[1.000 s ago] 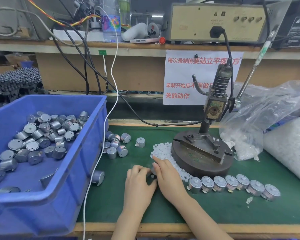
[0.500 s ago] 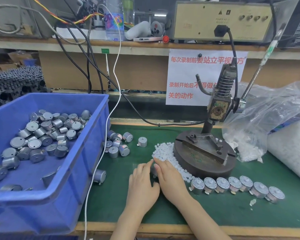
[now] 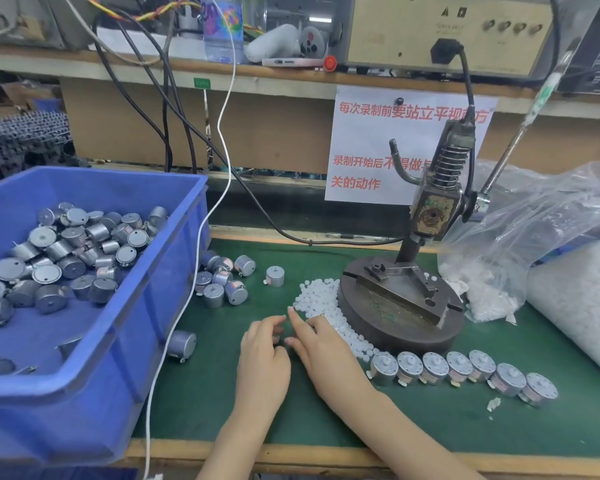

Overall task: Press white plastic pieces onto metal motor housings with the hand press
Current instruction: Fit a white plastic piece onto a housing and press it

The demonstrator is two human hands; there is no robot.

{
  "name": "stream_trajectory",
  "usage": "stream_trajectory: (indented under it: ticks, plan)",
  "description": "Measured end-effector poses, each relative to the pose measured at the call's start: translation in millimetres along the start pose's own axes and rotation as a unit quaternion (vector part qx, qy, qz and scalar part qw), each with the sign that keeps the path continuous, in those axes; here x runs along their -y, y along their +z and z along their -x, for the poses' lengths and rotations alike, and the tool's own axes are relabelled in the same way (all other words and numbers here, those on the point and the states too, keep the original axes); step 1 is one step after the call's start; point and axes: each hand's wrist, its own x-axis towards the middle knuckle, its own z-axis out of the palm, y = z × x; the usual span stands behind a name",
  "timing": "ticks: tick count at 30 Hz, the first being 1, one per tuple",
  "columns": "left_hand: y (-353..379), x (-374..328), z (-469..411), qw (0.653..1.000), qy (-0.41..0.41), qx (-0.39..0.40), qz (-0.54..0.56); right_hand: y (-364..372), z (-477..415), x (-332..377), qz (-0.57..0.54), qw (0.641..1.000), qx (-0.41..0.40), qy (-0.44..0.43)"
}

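Note:
My left hand [image 3: 262,358] and my right hand [image 3: 326,348] lie close together on the green mat [image 3: 413,420], in front of the hand press [image 3: 430,216]. The left fingers curl round a small dark thing, apparently a motor housing, almost wholly hidden between the hands. My right index finger reaches straight onto the pile of white plastic pieces [image 3: 312,294], while its thumb points at the left fingertips. Whether it pinches a piece is hidden. The press's round base [image 3: 395,327] holds no housing. Several housings with white pieces [image 3: 433,368] stand in a row at the right.
A blue bin [image 3: 187,192] with several bare housings fills the left side. Loose housings [image 3: 222,282] lie beside it, one [image 3: 184,344] under a white cable [image 3: 191,289]. Plastic bags of white pieces [image 3: 534,237] sit at the right. The press lever [image 3: 520,133] rises right.
Both hands stayed together by the white pile. The left fingers curled in more, and the right index finger stretched further onto the pile.

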Motion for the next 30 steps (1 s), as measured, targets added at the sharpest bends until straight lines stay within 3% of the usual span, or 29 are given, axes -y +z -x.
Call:
stream_trajectory:
  ticks: [11,18,25,30]
  plan:
    - [-3,1,2,1.000,0.010,0.011,0.023,4,1,6,0.048,0.999,0.003,0.022]
    - [-11,-7,3,0.975,-0.009,0.127,0.181,-9,9,7,-0.141,0.987,-0.081,0.012]
    - [-14,-10,4,0.970,0.005,0.139,0.201,-11,12,5,-0.181,0.975,-0.122,0.029]
    - [-12,-4,3,0.979,0.015,0.136,0.153,-14,14,7,-0.184,0.976,-0.113,0.028]
